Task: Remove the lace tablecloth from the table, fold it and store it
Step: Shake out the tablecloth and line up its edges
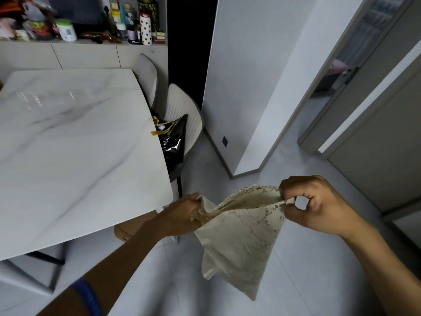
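While the marble-topped table (pixel 75 142) stands bare at the left, the lace tablecloth (pixel 241 236) is held in the air above the pale tiled floor (pixel 319 258), to the right of the table's near corner and clear of its surface. The cloth is seen folded into a roughly triangular bundle of cream fabric with a cut-out pattern. Its upper edge is stretched between the two hands, so that the left hand (pixel 182 215) is found at the cloth's left upper corner and the right hand (pixel 319 201) at its right upper corner. The left corner is gripped by the left hand, whose fingers are curled round bunched fabric. The right corner is pinched by the right hand between thumb and curled fingers. From that stretched edge the fabric hangs down and tapers, its long axis running from the hands toward the bottom of the view and its lowest tip pointing down and slightly right.

A blue band (pixel 88 297) is worn on the left forearm. Two pale chairs (pixel 182 103) are pushed against the table's far side, and a glossy black bag (pixel 174 142) with a yellow strap is set on the nearer one; white lettering is printed on the bag but cannot be read. Bottles and tins, among them a white canister (pixel 145 28) with dark dots, are crowded on a shelf (pixel 86 42) behind; their labels are too small to be made out.
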Demonstrator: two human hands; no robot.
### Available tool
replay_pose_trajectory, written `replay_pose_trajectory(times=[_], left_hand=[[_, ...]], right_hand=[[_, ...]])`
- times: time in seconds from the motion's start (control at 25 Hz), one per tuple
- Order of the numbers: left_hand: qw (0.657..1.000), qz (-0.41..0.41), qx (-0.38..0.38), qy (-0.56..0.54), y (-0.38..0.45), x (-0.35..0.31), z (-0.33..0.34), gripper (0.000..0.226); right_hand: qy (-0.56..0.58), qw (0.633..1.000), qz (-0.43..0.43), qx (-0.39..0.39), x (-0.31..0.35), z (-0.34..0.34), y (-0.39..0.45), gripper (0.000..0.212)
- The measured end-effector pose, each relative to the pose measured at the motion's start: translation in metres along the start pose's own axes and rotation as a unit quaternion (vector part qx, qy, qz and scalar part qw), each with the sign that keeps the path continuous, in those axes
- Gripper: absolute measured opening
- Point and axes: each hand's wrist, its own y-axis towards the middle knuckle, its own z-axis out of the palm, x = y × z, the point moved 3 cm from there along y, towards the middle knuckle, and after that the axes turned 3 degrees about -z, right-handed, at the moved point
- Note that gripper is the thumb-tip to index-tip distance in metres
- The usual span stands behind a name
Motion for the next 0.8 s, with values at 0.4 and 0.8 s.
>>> replay_pose_trajectory(times=[0.4, 0.8], left_hand=[[0.990, 0.008, -0.002, 0.140, -0.015, 0.008, 0.039, 0.038], [0.974, 0.091, -0.065, 0.198, -0.016, -0.029, -0.056, 0.015]], right_hand=[[-0.017, 0.980, 0.169, -0.101, -0.042, 0.010, -0.031, 0.017], [-0.149, 0.934, 0.307, -0.109, -0.080, 0.028, -0.079, 0.010]])
